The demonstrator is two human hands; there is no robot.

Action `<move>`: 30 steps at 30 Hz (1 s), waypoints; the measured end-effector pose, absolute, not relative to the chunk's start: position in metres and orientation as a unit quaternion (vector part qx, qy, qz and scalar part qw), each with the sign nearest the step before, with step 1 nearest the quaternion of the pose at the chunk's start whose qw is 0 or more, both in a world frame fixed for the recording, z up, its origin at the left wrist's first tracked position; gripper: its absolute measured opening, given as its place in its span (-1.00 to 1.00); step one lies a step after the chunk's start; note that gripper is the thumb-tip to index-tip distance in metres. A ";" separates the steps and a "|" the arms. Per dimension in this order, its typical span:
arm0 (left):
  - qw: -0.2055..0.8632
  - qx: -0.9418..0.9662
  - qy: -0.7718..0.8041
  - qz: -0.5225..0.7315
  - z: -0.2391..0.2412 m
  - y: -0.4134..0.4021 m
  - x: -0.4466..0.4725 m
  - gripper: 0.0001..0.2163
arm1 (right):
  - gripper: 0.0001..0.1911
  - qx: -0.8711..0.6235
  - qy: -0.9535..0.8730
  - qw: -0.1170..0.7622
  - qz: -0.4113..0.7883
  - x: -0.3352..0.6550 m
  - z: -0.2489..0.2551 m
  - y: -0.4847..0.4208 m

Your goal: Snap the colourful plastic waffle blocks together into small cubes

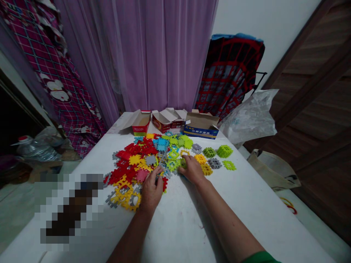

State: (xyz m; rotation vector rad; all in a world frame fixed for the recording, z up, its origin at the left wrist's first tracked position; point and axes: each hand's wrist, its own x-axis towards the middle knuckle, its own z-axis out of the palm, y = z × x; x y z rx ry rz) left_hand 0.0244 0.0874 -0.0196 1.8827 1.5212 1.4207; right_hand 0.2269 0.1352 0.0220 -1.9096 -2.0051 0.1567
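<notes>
A heap of flat plastic interlocking pieces in red, yellow, blue, green and grey lies spread over a white table. My left hand rests on the near edge of the heap, fingers curled around a grey piece. My right hand is closed on a light green piece in the middle of the heap. Two assembled green cubes stand to the right of my right hand.
Three opened cardboard boxes line the table's far edge. A white plastic bag hangs off the right side. Purple curtains and a draped chair stand behind. A blurred patch covers the near left.
</notes>
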 end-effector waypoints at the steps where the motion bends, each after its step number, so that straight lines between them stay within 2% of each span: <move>1: 0.164 0.664 0.534 0.498 -0.020 0.087 0.024 -0.66 | -0.42 -0.666 -0.707 0.225 0.071 0.228 0.018 0.131; 5: 0.155 0.675 0.526 0.494 -0.020 0.087 0.025 -0.67 | -0.40 -0.583 -0.686 0.394 0.186 0.230 0.000 0.108; 8: 0.158 0.678 0.520 0.495 -0.020 0.087 0.025 -0.68 | -0.40 -0.520 -0.673 0.463 0.249 0.228 -0.011 0.092; 11: 0.158 0.682 0.519 0.491 -0.020 0.087 0.025 -0.67 | -0.46 -0.514 -0.672 0.477 0.237 0.228 -0.017 0.083; 18: 0.149 0.686 0.520 0.486 -0.020 0.088 0.023 -0.67 | -0.62 -0.630 -0.558 0.475 0.256 0.235 -0.027 0.081; 23: 0.153 0.687 0.519 0.485 -0.021 0.087 0.023 -0.68 | -0.64 -0.585 -0.509 0.560 0.292 0.233 -0.026 0.079; 25: 0.152 0.689 0.518 0.484 -0.021 0.087 0.023 -0.67 | -0.73 -0.553 -0.530 0.582 0.273 0.233 -0.021 0.078; 27: 0.150 0.690 0.517 0.485 -0.021 0.087 0.023 -0.67 | -0.83 -0.515 -0.584 0.576 0.250 0.235 -0.016 0.077; 30: 0.148 0.687 0.518 0.487 -0.020 0.087 0.024 -0.68 | -0.82 -0.491 -0.650 0.534 0.228 0.246 -0.015 0.078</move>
